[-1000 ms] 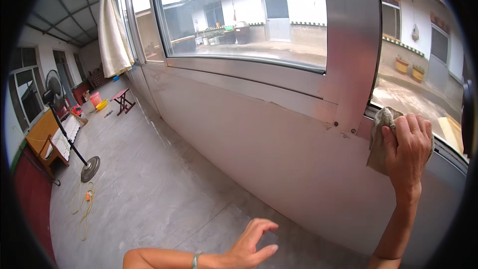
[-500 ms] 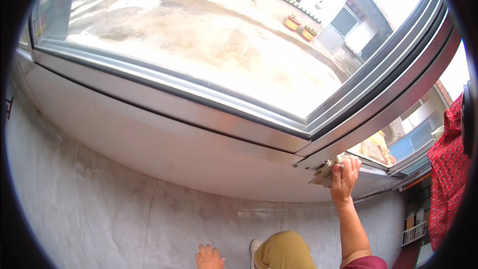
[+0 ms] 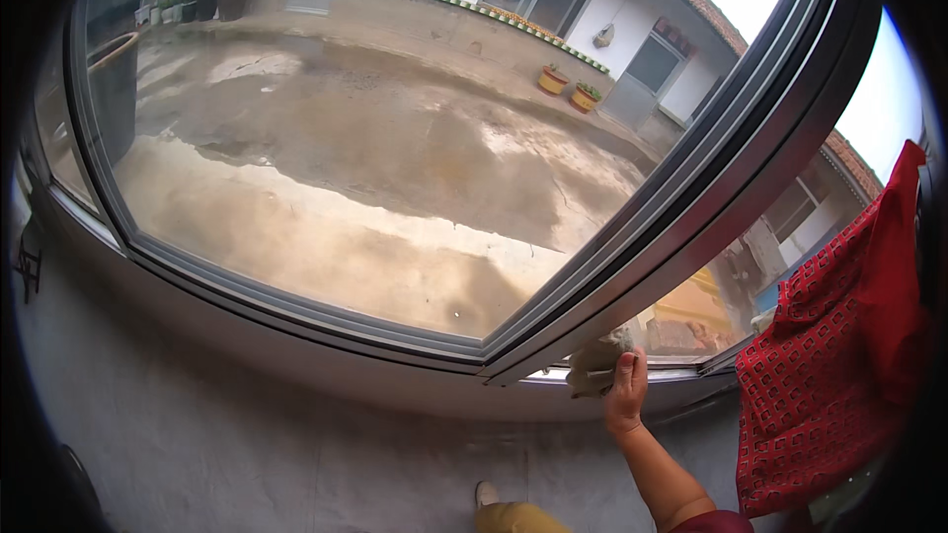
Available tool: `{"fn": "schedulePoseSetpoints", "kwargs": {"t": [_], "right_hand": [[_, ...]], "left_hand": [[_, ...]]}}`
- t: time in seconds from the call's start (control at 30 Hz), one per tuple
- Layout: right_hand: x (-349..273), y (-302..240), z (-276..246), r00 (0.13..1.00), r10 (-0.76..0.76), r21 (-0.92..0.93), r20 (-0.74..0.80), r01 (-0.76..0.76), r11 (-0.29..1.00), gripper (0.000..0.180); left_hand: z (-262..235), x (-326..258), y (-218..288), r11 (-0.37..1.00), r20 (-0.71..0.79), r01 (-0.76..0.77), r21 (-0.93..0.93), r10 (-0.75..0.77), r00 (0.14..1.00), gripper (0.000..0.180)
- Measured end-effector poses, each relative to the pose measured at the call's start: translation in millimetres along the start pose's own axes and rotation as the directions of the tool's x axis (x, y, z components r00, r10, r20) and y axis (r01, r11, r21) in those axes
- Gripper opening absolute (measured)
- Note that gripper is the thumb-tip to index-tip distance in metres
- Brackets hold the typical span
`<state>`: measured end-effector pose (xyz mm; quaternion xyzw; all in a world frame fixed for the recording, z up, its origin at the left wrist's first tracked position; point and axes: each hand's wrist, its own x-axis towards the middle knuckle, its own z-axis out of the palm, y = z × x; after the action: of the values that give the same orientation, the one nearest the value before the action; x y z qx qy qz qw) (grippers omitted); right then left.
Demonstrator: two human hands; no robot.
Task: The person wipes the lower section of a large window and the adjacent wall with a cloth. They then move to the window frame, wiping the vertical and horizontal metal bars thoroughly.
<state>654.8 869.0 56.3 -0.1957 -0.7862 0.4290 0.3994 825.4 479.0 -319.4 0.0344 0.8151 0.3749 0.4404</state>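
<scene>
My right hand (image 3: pixel 626 397) is closed on a pale greyish cloth (image 3: pixel 592 365), with the thumb pointing up along it. The bunched cloth is at the sill (image 3: pixel 664 375), just right of the lower corner of the metal window frame (image 3: pixel 484 367). Part of it lies behind my fingers, so I cannot tell whether it presses on the metal. A maroon sleeve (image 3: pixel 713 521) ends on my right upper arm. My left hand is out of the picture.
A red patterned cloth (image 3: pixel 802 390) hangs close to my right arm. The large glass pane (image 3: pixel 375 178) shows a courtyard with yellow flowerpots (image 3: pixel 553 81) beyond it. Below is a grey floor (image 3: pixel 267 464), with my shoe (image 3: pixel 486 494) at the bottom. A dark stool-like shape (image 3: pixel 30 271) stands far left.
The view has shifted, with more of the window and red cloth showing. My left hand has gone out of the picture. My right hand still holds the cloth, now farther right of the frame's corner.
</scene>
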Motion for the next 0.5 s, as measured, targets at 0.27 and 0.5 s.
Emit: {"fn": "schedulePoseSetpoints", "kwargs": {"t": [0.27, 0.5], "right_hand": [[174.1, -244.7, -49.1, 0.416, -0.838, -0.526, -0.353, 0.652, 0.546, 0.032], [214.9, -289.0, -39.2, 0.593, -0.801, -0.572, -0.082, 0.630, 0.526, 0.059]], "left_hand": [[-165.0, -59.4, -9.7, 0.970, -0.272, 0.177, -0.166, -0.217, 0.938, 0.032], [-291.8, -118.1, 47.6, 0.989, -0.472, 0.139, -0.053, -0.147, 0.869, 0.032]]}}
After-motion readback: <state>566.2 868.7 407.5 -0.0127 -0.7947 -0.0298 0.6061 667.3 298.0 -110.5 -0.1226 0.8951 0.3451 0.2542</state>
